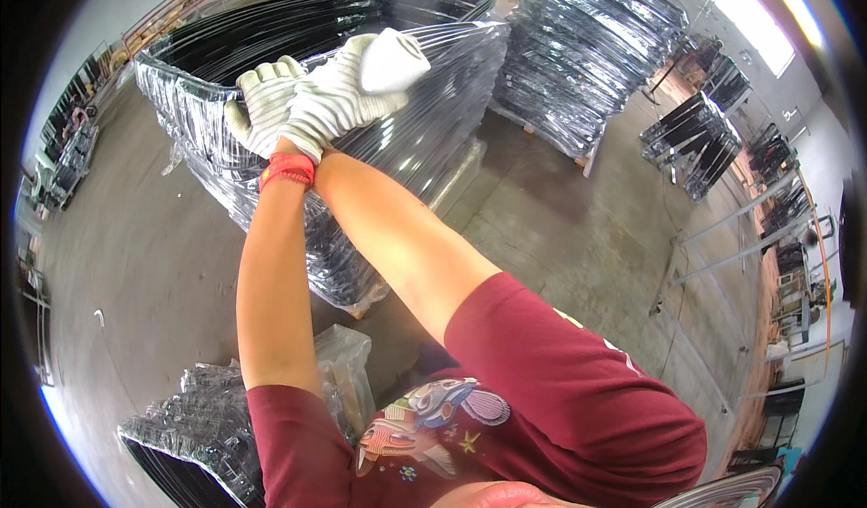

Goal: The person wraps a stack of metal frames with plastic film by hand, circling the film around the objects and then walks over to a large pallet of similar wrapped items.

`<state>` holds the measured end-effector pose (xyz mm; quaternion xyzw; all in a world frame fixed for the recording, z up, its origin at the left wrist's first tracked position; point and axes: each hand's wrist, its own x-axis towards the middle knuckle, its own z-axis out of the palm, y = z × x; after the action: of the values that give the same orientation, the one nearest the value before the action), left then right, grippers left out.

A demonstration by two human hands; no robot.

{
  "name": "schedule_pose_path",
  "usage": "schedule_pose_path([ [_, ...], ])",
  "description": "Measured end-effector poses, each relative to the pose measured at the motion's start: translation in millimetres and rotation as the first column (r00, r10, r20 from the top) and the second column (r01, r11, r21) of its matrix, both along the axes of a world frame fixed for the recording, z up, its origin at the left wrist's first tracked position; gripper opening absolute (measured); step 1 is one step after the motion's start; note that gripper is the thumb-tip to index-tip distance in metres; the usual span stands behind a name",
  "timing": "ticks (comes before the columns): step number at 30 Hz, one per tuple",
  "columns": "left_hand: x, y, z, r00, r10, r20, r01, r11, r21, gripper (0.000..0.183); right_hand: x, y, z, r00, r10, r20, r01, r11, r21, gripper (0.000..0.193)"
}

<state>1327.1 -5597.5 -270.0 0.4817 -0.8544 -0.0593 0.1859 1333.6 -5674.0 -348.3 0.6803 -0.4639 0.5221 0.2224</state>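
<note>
Both my hands wear striped white work gloves and meet at the near edge of a tall stack of black frame-like parts (271, 34) wrapped in clear stretch film. My right hand (330, 97) grips a white roll of stretch film (395, 62), its end facing up and to the right. From the roll, film (442, 83) runs along the stack's side in taut, shiny creases. My left hand (265, 102), with a red band at its wrist, rests against the wrapped edge just left of the right one. Its fingers are spread, and the right wrist partly overlaps it.
A second film-wrapped stack (587, 56) stands on a pallet at the back right. Close to me at lower left is another wrapped bundle (203, 427). Smaller wrapped parts (691, 142) and a metal rack (722, 228) line the right side. Grey concrete floor (153, 246) lies between.
</note>
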Motion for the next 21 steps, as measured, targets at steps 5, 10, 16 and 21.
schedule_pose_path([
  [5, 16, -72, -60, 0.814, -0.353, -0.460, 0.133, 0.886, -0.445, 0.079, 26, -2, -4, 0.995, -0.084, 0.050, 0.087, 0.993, -0.074, 0.030],
  [10, 14, -56, -55, 0.624, -0.398, -0.673, 0.049, 0.879, -0.475, 0.077, 17, -6, -8, 0.997, -0.060, 0.043, 0.062, 0.997, -0.048, 0.030],
  [16, 11, -31, -40, 0.934, -0.053, -0.354, -0.165, 0.814, -0.557, 0.085, 1, -1, -10, 0.996, -0.075, 0.037, 0.077, 0.996, -0.046, 0.030],
  [21, 27, -17, -34, 0.936, 0.186, -0.298, -0.300, 0.864, -0.404, 0.085, 10, -1, -12, 0.999, -0.045, 0.028, 0.046, 0.998, -0.040, 0.029],
])
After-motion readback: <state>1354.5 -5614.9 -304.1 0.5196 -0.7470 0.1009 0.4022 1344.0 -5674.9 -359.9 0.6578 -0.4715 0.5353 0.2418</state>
